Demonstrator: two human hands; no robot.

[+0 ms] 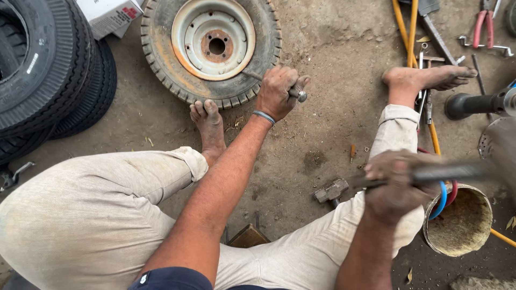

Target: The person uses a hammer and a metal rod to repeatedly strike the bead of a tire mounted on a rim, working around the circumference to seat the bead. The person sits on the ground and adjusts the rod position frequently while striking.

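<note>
White cardboard box (109,16) with a red label, top left beside the tyres (48,70)

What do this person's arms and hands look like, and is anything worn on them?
Both forearms are bare and dusty. The left hand has a thin bluish band around its wrist. The right hand is grimy and blurred. Dark blue short sleeves show at the bottom edge.

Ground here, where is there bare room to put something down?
Bare dirt lies between the small tyre, the right foot and the hammer. Another patch sits between the black tyres and the left foot. The top right is crowded with tools.
</note>
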